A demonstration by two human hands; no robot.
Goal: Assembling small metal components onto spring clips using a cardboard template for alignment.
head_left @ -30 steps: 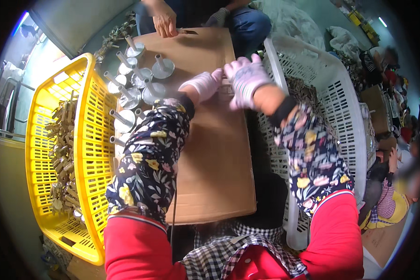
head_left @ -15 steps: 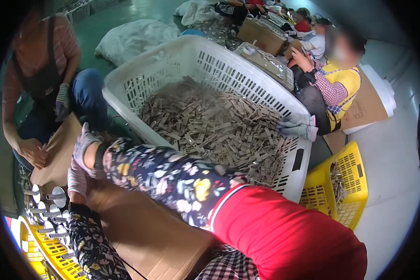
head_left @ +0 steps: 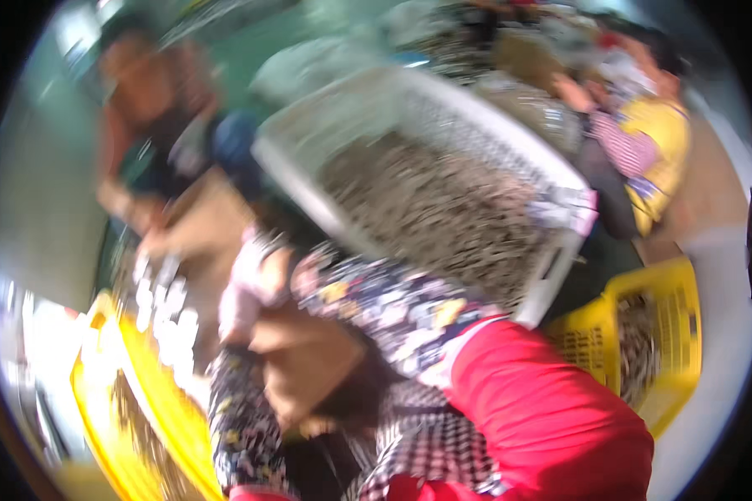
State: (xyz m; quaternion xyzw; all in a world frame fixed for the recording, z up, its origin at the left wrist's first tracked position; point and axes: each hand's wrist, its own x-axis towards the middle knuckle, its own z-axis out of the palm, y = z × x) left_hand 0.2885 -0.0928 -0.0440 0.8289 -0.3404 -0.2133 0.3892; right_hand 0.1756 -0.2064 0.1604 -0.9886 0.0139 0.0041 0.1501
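Note:
Motion smears this moment in the head view. My right hand [head_left: 261, 265], in a pale glove, lies against the brown cardboard [head_left: 305, 359]; its fingers are too blurred to read. Just below and to the left is my left hand [head_left: 238, 311], also gloved and touching the cardboard, its fingers equally unclear. The cardboard runs from near my lap up to a co-worker [head_left: 163, 108], whose bare hand [head_left: 149, 219] is at its far end. Beside my left forearm, several shiny round metal pieces [head_left: 165, 309] blur into glare.
A big white slatted basket [head_left: 305, 200] full of small flat grey-brown pieces [head_left: 443, 209] stands ahead. Gloves [head_left: 560, 209] hang over its right rim. Yellow baskets stand at left [head_left: 154, 409] and right [head_left: 689, 334]. Another co-worker [head_left: 652, 150] sits at the right; a white sack [head_left: 317, 71] lies behind.
The whole view has swung, so the scene sits further right and is blurred. My hands have come nearer to me, and the cardboard's near part looks shorter. More of the left yellow basket shows.

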